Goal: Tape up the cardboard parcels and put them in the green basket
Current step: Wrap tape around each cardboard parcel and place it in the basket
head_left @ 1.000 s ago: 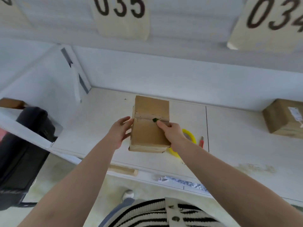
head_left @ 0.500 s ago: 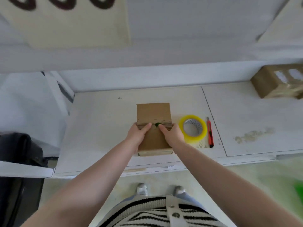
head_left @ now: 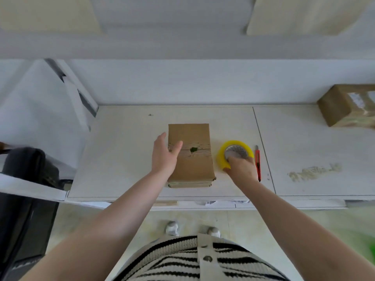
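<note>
1. Right now a brown cardboard parcel (head_left: 190, 157) lies flat in the middle of the white tabletop (head_left: 121, 159).
2. Its top flaps meet at a seam across the middle, and a small green spot (head_left: 193, 149) sits on that seam.
3. The left hand (head_left: 165, 157) is at the parcel's left edge. Its fingers (head_left: 162, 139) are straight and spread a little, and the thumb lies over the parcel top.
4. A yellow roll of tape (head_left: 236, 153) sits just to the right of the parcel.
5. The right hand (head_left: 241, 168) grips the near side of the roll, with its fingers curled into the hole.
6. A red knife (head_left: 257, 161) lies just to the right of the roll.
7. Another parcel (head_left: 347, 105), already taped, sits far off at the right.
8. A green blur (head_left: 368, 250) shows low down at the right edge; I cannot tell what it is.
</note>
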Action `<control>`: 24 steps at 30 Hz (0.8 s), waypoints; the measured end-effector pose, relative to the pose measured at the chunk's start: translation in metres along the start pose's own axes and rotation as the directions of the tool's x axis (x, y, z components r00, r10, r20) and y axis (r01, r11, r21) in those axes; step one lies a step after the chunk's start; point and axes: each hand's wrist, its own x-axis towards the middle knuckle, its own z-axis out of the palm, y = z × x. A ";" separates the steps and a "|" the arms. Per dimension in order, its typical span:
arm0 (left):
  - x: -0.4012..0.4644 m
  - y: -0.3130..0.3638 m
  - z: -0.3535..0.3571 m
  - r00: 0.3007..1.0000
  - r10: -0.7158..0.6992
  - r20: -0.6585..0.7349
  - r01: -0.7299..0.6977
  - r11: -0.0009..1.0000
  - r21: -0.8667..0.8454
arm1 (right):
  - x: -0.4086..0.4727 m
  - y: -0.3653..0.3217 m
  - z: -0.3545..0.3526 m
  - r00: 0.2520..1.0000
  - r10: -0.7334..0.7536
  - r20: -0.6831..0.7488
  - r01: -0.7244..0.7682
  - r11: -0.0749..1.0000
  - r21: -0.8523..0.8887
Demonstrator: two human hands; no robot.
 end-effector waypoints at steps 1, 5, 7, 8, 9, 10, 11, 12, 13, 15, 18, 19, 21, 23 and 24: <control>-0.003 0.005 0.001 0.999 0.039 -0.008 -0.039 0.999 -0.005 | 0.002 0.001 -0.008 0.999 0.002 -0.040 0.000 0.999 0.049; -0.011 0.032 0.006 0.974 0.228 -0.005 -0.228 0.972 -0.047 | 0.006 0.001 -0.062 0.991 -0.032 -0.132 0.075 0.939 0.335; -0.014 0.049 0.009 0.955 0.296 0.017 -0.294 0.953 -0.073 | 0.001 -0.001 -0.091 0.970 -0.175 -0.171 0.235 0.859 0.454; -0.015 0.057 0.010 0.948 0.317 0.034 -0.313 0.945 -0.093 | -0.004 -0.004 -0.104 0.944 -0.272 -0.188 0.329 0.816 0.474; -0.015 0.064 0.009 0.942 0.330 0.057 -0.321 0.938 -0.129 | -0.009 -0.009 -0.115 0.911 -0.363 -0.195 0.411 0.773 0.484; -0.015 0.069 0.007 0.939 0.333 0.083 -0.314 0.931 -0.186 | -0.013 -0.015 -0.123 0.882 -0.428 -0.196 0.466 0.733 0.495; -0.015 0.073 0.003 0.940 0.325 0.108 -0.290 0.923 -0.253 | -0.017 -0.020 -0.128 0.864 -0.464 -0.195 0.492 0.703 0.513; -0.015 0.076 -0.002 0.940 0.317 0.127 -0.269 0.916 -0.299 | -0.019 -0.024 -0.132 0.857 -0.478 -0.195 0.502 0.685 0.528; -0.015 0.077 -0.007 0.939 0.315 0.135 -0.261 0.913 -0.314 | -0.021 -0.027 -0.135 0.852 -0.486 -0.194 0.508 0.676 0.535; -0.015 0.076 -0.016 0.935 0.325 0.139 -0.273 0.913 -0.302 | -0.023 -0.030 -0.136 0.842 -0.511 -0.172 0.516 0.672 0.532; -0.016 0.074 -0.028 0.939 0.315 0.136 -0.264 0.917 -0.298 | -0.024 -0.031 -0.136 0.823 -0.554 -0.128 0.536 0.681 0.499; -0.016 0.073 -0.031 0.943 0.306 0.135 -0.256 0.920 -0.298 | -0.025 -0.032 -0.135 0.817 -0.565 -0.119 0.542 0.680 0.493; -0.017 0.071 -0.036 0.946 0.303 0.118 -0.267 0.930 -0.253 | -0.027 -0.035 -0.136 0.813 -0.572 -0.109 0.545 0.682 0.487; -0.020 0.069 -0.038 0.941 0.333 0.064 -0.321 0.935 -0.150 | -0.027 -0.040 -0.136 0.819 -0.564 -0.109 0.541 0.695 0.474; -0.022 0.068 -0.037 0.936 0.351 0.024 -0.347 0.932 -0.101 | -0.028 -0.044 -0.136 0.823 -0.558 -0.110 0.538 0.703 0.465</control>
